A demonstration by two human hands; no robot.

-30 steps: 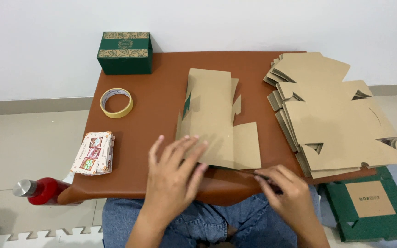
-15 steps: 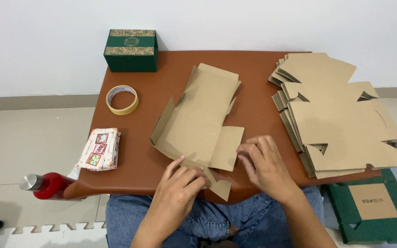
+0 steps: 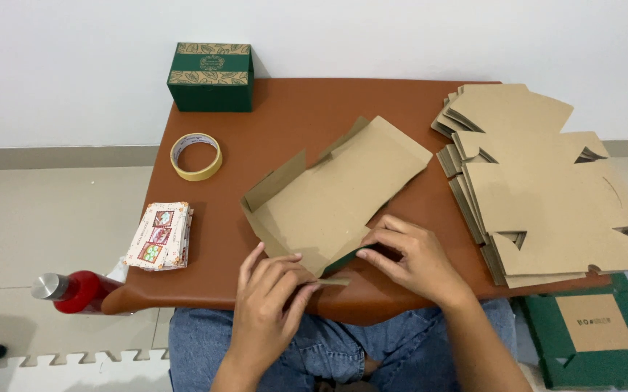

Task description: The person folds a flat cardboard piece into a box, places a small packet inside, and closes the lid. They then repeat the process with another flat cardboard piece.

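A flat brown cardboard box blank lies tilted on the brown table, its left side flap standing up. My left hand pinches a small flap at the blank's near corner, by the table's front edge. My right hand presses on the near right edge of the same blank, fingers curled over a folded flap with a green underside showing.
A stack of flat cardboard blanks fills the table's right side. A finished green box stands at the back left, a tape roll in front of it, a pile of printed cards at the left edge. A red bottle and green blanks lie on the floor.
The blank has been turned and swung to lie diagonally, its side flap lifted. Both hands moved in to its near corner and took hold of flaps there.
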